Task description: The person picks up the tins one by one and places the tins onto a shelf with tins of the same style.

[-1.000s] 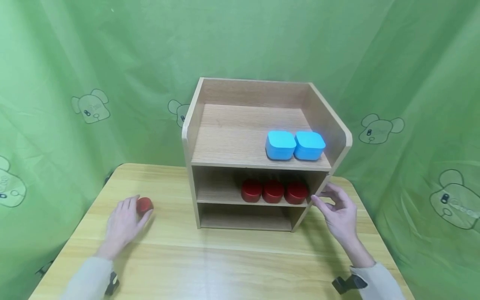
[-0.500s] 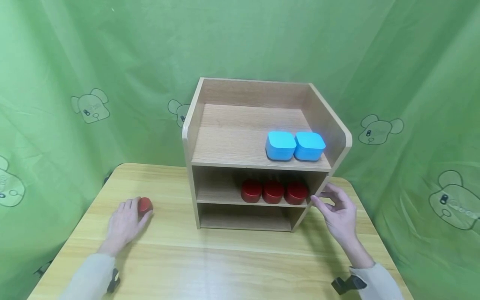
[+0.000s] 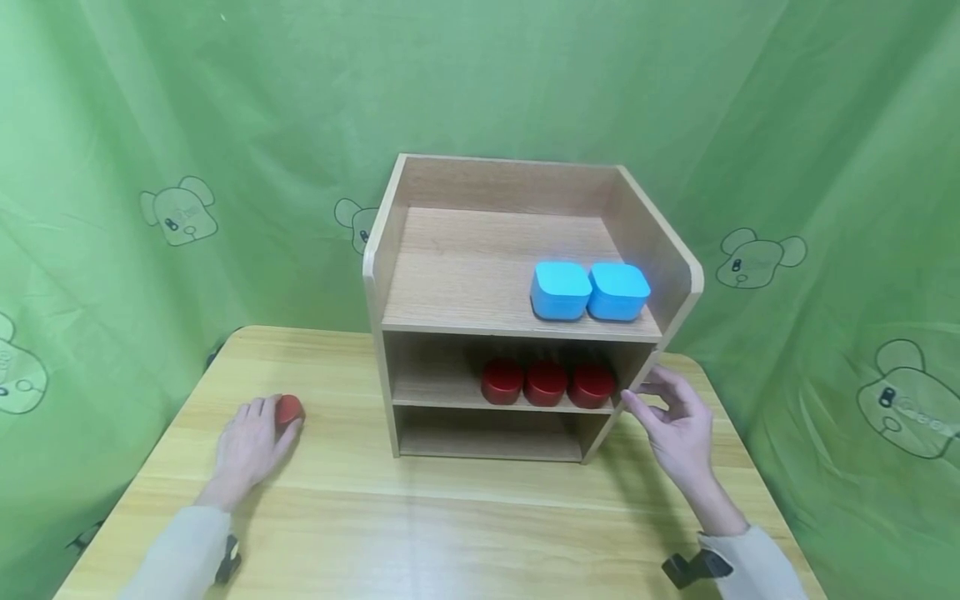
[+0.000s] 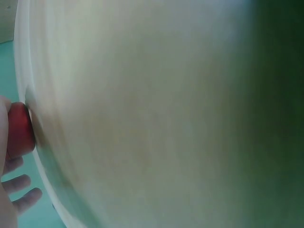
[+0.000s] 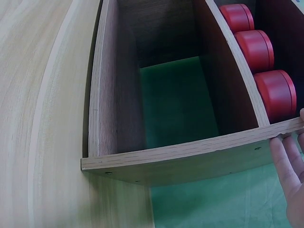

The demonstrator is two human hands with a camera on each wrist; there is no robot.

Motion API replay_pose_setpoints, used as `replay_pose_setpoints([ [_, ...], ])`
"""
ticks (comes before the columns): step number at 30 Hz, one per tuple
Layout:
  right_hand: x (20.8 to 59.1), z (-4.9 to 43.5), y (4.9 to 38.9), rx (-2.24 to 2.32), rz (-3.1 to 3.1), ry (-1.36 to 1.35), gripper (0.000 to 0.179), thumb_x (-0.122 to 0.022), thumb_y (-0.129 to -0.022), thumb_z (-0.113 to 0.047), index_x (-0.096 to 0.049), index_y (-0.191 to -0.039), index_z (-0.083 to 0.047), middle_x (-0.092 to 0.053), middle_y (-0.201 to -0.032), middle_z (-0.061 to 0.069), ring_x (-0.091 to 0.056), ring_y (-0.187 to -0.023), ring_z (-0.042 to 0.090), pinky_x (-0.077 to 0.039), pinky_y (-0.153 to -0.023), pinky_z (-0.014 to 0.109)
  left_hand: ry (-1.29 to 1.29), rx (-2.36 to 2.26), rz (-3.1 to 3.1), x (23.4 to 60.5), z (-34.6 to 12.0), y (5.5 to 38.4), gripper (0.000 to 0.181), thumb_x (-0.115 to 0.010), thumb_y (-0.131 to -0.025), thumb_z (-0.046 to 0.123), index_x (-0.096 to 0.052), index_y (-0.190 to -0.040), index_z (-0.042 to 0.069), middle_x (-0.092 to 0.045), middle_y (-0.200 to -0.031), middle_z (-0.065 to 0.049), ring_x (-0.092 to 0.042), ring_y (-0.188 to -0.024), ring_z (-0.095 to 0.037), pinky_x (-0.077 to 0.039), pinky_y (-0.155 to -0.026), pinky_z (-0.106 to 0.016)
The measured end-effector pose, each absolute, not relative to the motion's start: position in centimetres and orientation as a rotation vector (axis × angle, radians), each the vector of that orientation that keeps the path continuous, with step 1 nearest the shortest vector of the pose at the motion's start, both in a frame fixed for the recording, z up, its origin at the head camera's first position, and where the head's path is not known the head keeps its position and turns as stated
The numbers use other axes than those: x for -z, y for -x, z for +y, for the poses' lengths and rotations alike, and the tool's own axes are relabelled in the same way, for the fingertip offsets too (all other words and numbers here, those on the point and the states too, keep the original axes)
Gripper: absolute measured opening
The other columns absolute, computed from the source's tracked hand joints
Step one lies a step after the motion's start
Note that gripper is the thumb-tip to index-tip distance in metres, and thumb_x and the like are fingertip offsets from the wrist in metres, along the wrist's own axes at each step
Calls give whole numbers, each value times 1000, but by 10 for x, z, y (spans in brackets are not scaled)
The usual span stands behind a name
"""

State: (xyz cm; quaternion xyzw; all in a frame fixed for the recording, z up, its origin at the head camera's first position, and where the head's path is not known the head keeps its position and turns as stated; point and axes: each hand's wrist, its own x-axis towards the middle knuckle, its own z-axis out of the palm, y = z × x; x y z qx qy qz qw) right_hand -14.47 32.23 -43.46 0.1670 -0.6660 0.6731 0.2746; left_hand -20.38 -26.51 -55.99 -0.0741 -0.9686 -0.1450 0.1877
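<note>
On the left of the table a round red tin (image 3: pixel 288 408) sits between the thumb and fingers of my left hand (image 3: pixel 247 446), which grips it from the side. The left wrist view has the same tin (image 4: pixel 20 130) at its left edge, with several fingertips below it. My right hand (image 3: pixel 678 429) pinches the right side panel of a wooden shelf unit (image 3: pixel 517 330), thumb on the front edge and fingers along the outer face. Just inside that panel, on the middle shelf, stand 3 red tins (image 3: pixel 546 383) in a row; the right wrist view shows these tins (image 5: pixel 275 95) too.
Two light blue square boxes (image 3: pixel 589 291) stand side by side at the right of the top shelf. A lower compartment (image 3: pixel 491 435) lies beneath the middle shelf. The wooden table (image 3: pixel 420 533) extends in front, and a green curtain (image 3: pixel 510 75) hangs behind and at both sides.
Over the last second my left hand has shifted very slightly around the red tin. The right hand, shelf unit, row of tins and blue boxes look unmoved.
</note>
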Motion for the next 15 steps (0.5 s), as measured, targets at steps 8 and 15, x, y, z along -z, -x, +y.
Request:
replay_pose_setpoints([
  [8,435,322,146,-1818,-1772,-470,48,-63,-84,30,-60,-131,16,-77,-113,-3,-75,-94,6,-65,-77,21,193,415,-2764,561,-266,205,58,-67,-99,39,-58,-133,-7,-69,-113,-30,-65,-100,-44,-59,-78,-59],
  [15,435,323,146,-1805,-1780,-462,48,-63,-84,30,-61,-130,16,-77,-111,-4,-75,-94,5,-64,-77,21,178,422,-2767,558,-267,204,59,-68,-98,41,-58,-133,-6,-69,-115,-30,-65,-103,-44,-59,-81,-59],
])
